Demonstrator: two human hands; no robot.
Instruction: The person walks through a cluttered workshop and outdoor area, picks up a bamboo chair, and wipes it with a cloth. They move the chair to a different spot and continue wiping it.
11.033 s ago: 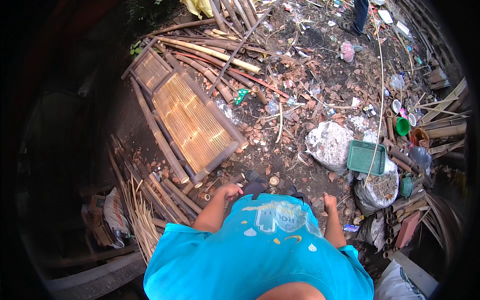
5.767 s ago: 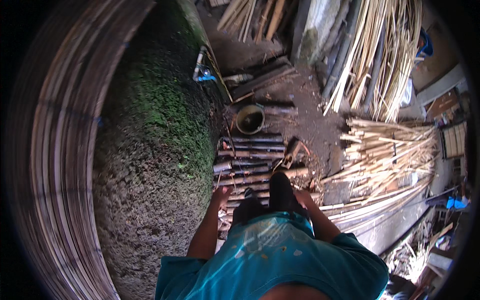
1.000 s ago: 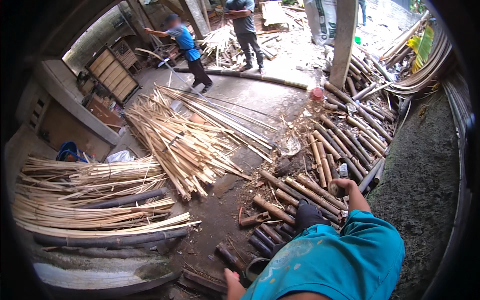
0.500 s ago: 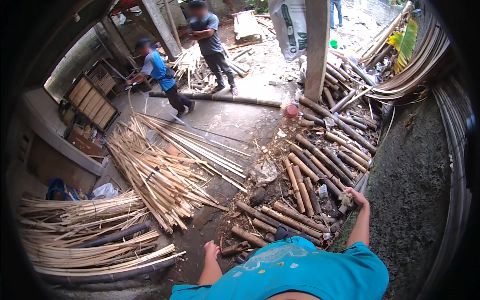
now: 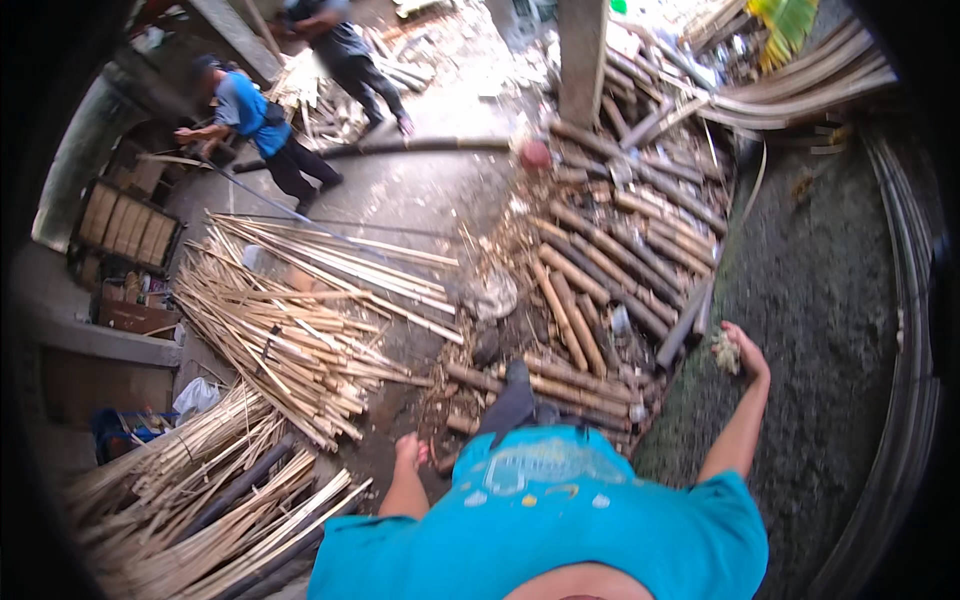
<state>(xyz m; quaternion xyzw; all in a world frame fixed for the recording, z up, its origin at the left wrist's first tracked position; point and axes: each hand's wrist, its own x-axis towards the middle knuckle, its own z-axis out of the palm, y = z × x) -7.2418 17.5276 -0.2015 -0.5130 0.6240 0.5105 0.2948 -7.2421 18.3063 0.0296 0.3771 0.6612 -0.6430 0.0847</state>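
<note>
Dirt yard strewn with bamboo poles (image 5: 590,290) lying diagonally, right hand (image 5: 738,348) grip grasping pale clump (image 5: 727,352), left hand (image 5: 408,450) clenched, empty.

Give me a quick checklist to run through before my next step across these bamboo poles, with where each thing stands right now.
1. Right hand: closed around a small pale clump, so not free to steady you. Not ok.
2. Left hand: hangs low at your side, seemingly empty. Ok.
3. Footing: your dark shoe rests on loose round bamboo poles that lie crosswise and could roll. Not ok.
4. Ground to the left: a pile of split bamboo strips spreads over the floor. Not ok.
5. Other people: a person in a blue shirt bends over work far ahead, well apart from you. Ok.
6. Mossy wall at your right: whether it is slippery, cannot tell.
</note>
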